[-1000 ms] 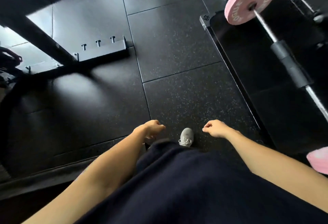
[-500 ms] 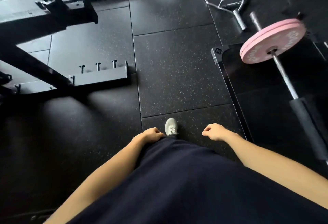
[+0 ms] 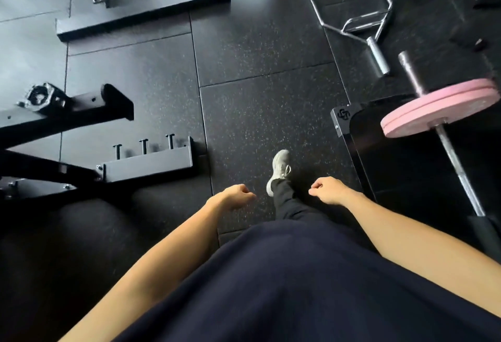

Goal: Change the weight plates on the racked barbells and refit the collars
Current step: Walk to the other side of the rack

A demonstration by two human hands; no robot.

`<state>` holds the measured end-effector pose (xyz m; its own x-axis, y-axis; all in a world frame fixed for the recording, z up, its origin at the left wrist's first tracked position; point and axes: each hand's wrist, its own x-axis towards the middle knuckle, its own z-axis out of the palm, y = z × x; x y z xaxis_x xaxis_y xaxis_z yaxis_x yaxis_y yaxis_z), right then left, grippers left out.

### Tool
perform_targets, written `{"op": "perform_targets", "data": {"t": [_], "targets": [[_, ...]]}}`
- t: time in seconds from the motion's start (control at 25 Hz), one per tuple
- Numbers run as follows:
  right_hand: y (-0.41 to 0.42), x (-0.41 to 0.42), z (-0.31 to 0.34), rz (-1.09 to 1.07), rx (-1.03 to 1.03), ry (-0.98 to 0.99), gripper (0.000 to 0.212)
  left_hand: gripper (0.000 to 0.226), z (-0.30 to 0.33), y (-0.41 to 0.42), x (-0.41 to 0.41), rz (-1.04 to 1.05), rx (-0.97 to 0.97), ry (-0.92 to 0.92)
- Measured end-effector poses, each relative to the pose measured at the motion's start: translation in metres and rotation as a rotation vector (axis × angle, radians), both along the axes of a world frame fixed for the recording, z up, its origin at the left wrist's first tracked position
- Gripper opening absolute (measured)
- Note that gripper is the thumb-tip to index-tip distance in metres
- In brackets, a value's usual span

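Carrying two pink plates with no collar visible outboard, the barbell is lying front-right. We are judging the change unfinished. Our right hand and left hand are hanging loosely curled, holding nothing, well apart from it.

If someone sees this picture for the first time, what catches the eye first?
The pink plates on a barbell at the right stand out against the dark floor. Below centre, the left hand and right hand hang empty, fingers loosely curled, beside a grey shoe.
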<state>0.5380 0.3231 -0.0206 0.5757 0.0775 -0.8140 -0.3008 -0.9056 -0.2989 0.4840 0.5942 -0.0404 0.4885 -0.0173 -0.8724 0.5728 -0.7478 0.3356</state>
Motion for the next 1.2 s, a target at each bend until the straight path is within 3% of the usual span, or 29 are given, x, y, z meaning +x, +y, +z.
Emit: {"op": "perform_targets", "data": {"t": [0.2,0.4,0.56,0.76,1.0,1.2], "targets": [[0.029,0.176,-0.002,0.059,-0.023,0.015,0.018,0.033,0.004,0.034,0.151,0.008,0.055,0.018],[0.078,0.333,0.014,0.213,-0.058,0.012,0.02,0.037,0.021,0.085,0.279,0.158,0.176,-0.153],[0.132,0.437,0.008,0.282,-0.061,0.02,0.02,0.036,0.006,0.125,0.356,0.143,0.138,-0.048],[0.222,0.587,0.003,0.349,-0.083,0.016,0.014,0.037,-0.012,0.212,0.488,0.17,0.078,-0.004],[0.334,0.742,0.027,0.423,-0.066,-0.063,0.023,0.037,0.023,0.327,0.637,0.269,0.139,-0.102],[0.433,0.861,0.025,0.593,-0.068,-0.074,0.025,0.035,0.03,0.397,0.732,0.408,0.135,-0.053]]}}
